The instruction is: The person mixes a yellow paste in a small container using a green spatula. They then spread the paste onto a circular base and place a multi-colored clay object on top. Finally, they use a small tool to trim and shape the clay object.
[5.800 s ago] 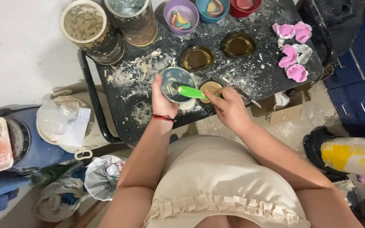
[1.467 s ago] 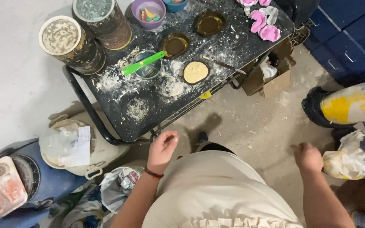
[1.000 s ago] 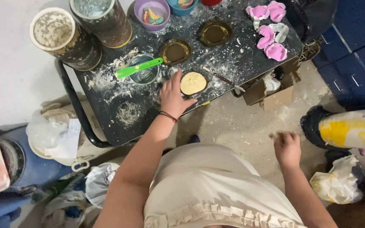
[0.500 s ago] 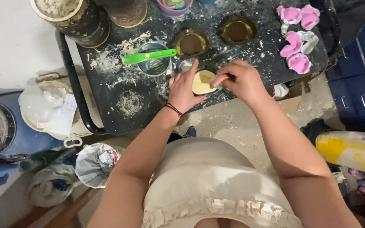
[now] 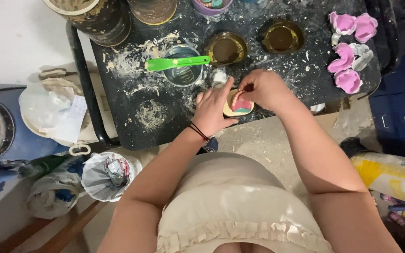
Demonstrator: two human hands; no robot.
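Observation:
On the near edge of a black, plaster-spattered table [image 5: 132, 126] sits a small round mould [image 5: 238, 107] with pale filling and a pink and teal piece in it. My left hand [image 5: 212, 110] rests against the mould's left side, fingers curled around its rim. My right hand [image 5: 263, 88] is over the mould's far right side, fingertips pinched on the pink piece. A green spatula [image 5: 176, 62] lies across a dark mixing bowl [image 5: 183, 75] just beyond my left hand.
Two brass-coloured round moulds [image 5: 226, 48] [image 5: 283, 37] stand farther back. Several pink and white dental casts [image 5: 348, 56] lie at the table's right end. Large plaster-crusted tins [image 5: 92, 16] stand at the back left. Bags, a lidded bucket [image 5: 52, 112] and a yellow sack [image 5: 392, 173] crowd the floor.
Both hands came up from my lap to the table's near edge and closed in on the round mould; a pink and teal piece now shows in it. The view also shifted closer.

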